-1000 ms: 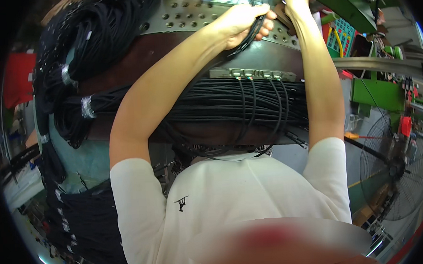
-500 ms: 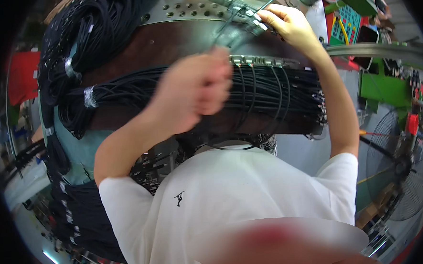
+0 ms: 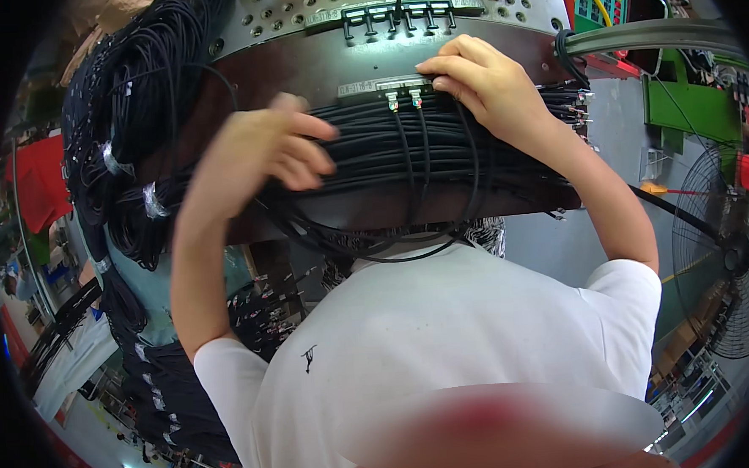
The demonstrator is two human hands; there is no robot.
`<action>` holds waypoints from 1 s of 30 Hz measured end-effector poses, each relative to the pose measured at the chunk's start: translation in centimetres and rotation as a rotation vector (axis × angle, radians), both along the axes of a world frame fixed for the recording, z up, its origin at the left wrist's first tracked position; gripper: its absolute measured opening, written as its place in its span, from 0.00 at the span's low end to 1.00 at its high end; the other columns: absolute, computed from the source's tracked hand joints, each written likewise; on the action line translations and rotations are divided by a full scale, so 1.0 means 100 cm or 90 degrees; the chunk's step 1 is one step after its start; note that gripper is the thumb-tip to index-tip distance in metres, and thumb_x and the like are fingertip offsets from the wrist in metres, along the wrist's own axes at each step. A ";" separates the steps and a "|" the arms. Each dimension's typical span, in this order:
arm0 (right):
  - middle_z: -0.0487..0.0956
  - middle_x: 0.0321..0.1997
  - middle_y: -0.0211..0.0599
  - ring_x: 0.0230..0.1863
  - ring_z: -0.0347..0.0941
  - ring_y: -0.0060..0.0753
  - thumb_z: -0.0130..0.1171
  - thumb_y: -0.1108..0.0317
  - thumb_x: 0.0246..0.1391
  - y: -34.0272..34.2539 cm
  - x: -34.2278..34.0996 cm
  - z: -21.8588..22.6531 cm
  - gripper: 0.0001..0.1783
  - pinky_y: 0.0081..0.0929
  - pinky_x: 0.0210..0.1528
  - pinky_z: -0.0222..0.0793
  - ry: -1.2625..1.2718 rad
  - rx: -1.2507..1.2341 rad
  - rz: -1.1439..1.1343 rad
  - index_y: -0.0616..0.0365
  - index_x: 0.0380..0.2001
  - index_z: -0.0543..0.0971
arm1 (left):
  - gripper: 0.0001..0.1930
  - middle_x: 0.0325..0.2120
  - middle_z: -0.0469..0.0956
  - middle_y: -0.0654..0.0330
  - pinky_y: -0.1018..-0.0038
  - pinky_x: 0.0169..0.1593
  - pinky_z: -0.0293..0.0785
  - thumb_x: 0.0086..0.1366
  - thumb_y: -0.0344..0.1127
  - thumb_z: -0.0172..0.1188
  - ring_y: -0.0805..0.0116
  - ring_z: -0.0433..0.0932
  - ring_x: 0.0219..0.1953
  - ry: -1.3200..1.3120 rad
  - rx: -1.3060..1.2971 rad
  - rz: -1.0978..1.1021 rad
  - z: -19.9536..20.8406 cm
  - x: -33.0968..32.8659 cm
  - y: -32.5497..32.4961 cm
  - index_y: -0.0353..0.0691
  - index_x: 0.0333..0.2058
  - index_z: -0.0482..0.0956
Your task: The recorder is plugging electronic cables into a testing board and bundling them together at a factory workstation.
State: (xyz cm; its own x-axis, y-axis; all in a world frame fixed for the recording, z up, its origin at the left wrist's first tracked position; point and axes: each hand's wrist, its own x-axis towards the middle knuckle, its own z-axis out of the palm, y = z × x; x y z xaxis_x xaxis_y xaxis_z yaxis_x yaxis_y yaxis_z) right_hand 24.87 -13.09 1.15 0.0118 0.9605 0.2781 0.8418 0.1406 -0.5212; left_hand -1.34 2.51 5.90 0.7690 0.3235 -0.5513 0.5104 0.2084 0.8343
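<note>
A narrow metal slotted strip (image 3: 358, 88) lies along the back of a bundle of black cables (image 3: 370, 141). Two cable ends with small white connectors (image 3: 393, 102) sit in it side by side. At the strip's right end my right hand (image 3: 490, 88) is closed, thumb and forefinger brought together. A black cable runs up beneath that hand, and its tip is hidden by the fingers. My left hand (image 3: 273, 150), blurred by motion, is over the left part of the bundle, fingers apart and apparently holding nothing.
Behind the strip, a clamp fixture with several black pegs (image 3: 401, 16) stands by a perforated metal plate (image 3: 282, 6). Coiled black cables (image 3: 150, 68) pile up at the left. A grey curved rail (image 3: 652, 37) and a fan (image 3: 723, 258) are at the right.
My right hand has moved from the clamp fixture down to the slotted strip. My left hand has swung left and its fingers have spread. The whole view has shifted.
</note>
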 end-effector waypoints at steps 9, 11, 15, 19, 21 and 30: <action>0.79 0.32 0.39 0.36 0.76 0.43 0.55 0.69 0.58 0.049 0.016 0.045 0.07 0.34 0.39 0.70 0.088 0.095 -0.031 0.58 0.35 0.80 | 0.26 0.50 0.75 0.46 0.66 0.55 0.73 0.74 0.49 0.42 0.59 0.79 0.48 -0.158 -0.482 0.008 -0.022 0.079 -0.088 0.29 0.56 0.66; 0.77 0.32 0.38 0.37 0.75 0.41 0.56 0.66 0.57 0.050 0.022 0.032 0.07 0.36 0.40 0.69 0.031 0.035 0.039 0.57 0.34 0.79 | 0.23 0.43 0.79 0.46 0.66 0.51 0.76 0.74 0.46 0.42 0.59 0.81 0.44 -0.132 -0.531 0.051 -0.018 0.083 -0.079 0.29 0.51 0.70; 0.77 0.38 0.30 0.42 0.71 0.36 0.61 0.62 0.53 0.024 0.031 0.014 0.12 0.31 0.46 0.68 0.033 -0.046 0.140 0.54 0.39 0.81 | 0.20 0.39 0.81 0.49 0.68 0.48 0.77 0.73 0.45 0.45 0.62 0.82 0.40 -0.076 -0.460 0.059 -0.018 0.078 -0.071 0.31 0.47 0.74; 0.76 0.39 0.28 0.42 0.71 0.34 0.64 0.62 0.50 0.023 0.027 0.020 0.13 0.30 0.45 0.69 -0.130 0.016 0.157 0.51 0.40 0.81 | 0.20 0.38 0.80 0.51 0.71 0.46 0.77 0.73 0.46 0.46 0.65 0.82 0.39 -0.047 -0.407 0.041 -0.019 0.073 -0.078 0.32 0.47 0.74; 0.76 0.38 0.28 0.42 0.71 0.35 0.65 0.62 0.49 0.028 0.031 0.018 0.14 0.31 0.43 0.70 -0.036 -0.087 0.177 0.50 0.40 0.81 | 0.20 0.39 0.80 0.51 0.72 0.46 0.78 0.73 0.46 0.46 0.66 0.82 0.39 -0.044 -0.387 0.033 -0.018 0.073 -0.079 0.33 0.48 0.73; 0.79 0.33 0.35 0.34 0.75 0.31 0.64 0.70 0.50 0.039 0.020 0.028 0.09 0.26 0.37 0.70 0.139 0.005 0.058 0.61 0.34 0.80 | 0.30 0.54 0.73 0.48 0.67 0.58 0.70 0.74 0.51 0.39 0.62 0.76 0.51 -0.156 -0.384 0.034 -0.019 0.074 -0.083 0.30 0.61 0.62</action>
